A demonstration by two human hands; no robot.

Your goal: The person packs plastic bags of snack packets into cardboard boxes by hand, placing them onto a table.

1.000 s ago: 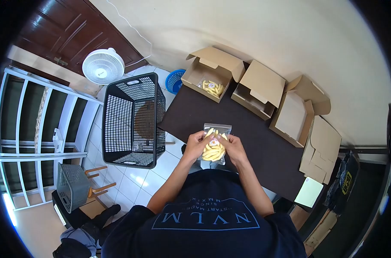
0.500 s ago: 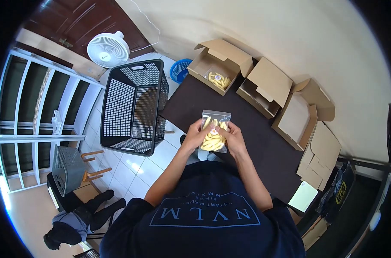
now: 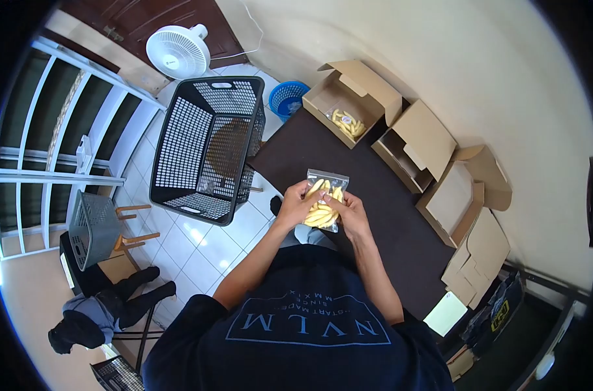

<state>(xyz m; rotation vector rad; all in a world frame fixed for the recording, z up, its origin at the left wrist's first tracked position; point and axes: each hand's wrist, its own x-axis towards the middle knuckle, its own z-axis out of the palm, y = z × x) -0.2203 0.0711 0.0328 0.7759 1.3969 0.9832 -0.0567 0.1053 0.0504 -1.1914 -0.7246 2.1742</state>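
A clear zip bag (image 3: 327, 177) filled with small yellow banana-shaped pieces is held upright before my chest, above the near edge of the dark table. My left hand (image 3: 296, 204) grips its left side, the thumb lying across the front. On the opposite side my right hand (image 3: 351, 214) is closed on the bag, its thumb also pressing the front near the middle. Both thumbs cover part of the contents. A similar bag of yellow pieces (image 3: 347, 124) lies inside an open cardboard box (image 3: 318, 100) at the table's far left.
Along the table's (image 3: 348, 169) far edge stand another cardboard box (image 3: 419, 133), an open box (image 3: 451, 189) and flattened cardboard (image 3: 477, 254). A large black crate (image 3: 254, 153) stands left, near a blue basket (image 3: 285, 98) and a fan (image 3: 179, 52). Another person (image 3: 94, 313) sits at lower left.
The camera view has shifted, so the boxes appear lower and slightly to the right. Both hands still hold the bag, with the thumbs a little moved on its front.
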